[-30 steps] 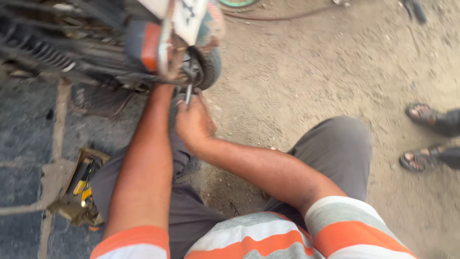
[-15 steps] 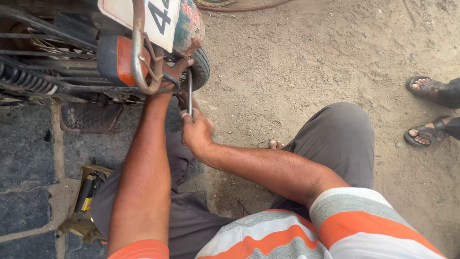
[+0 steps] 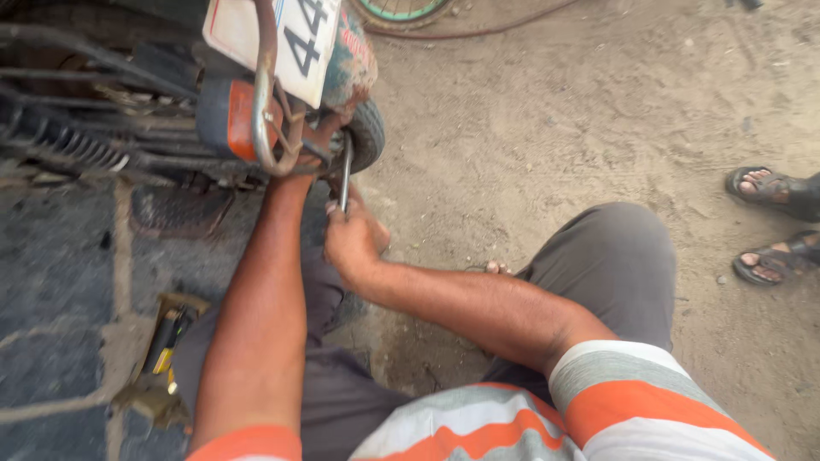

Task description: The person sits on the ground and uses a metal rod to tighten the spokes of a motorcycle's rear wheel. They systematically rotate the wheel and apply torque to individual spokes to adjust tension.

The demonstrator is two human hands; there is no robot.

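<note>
Your right hand (image 3: 352, 242), just left of centre frame, is clenched around the lower end of a metal wrench (image 3: 345, 175); the wrench stands nearly upright, its top at the motorcycle's rear (image 3: 256, 111) in the upper left; your left hand is hidden behind the chrome guard bar (image 3: 260, 102), so I cannot tell its grip; sandalled feet (image 3: 773, 226) stand at the right edge.

Layout at the rear of the motorcycle (image 3: 171, 111)

The wrench (image 3: 345, 175) stands behind the right hand (image 3: 352, 243), below the plate (image 3: 286, 43); tools (image 3: 162, 346) lie left, sandalled feet (image 3: 773, 226) far right.
</note>
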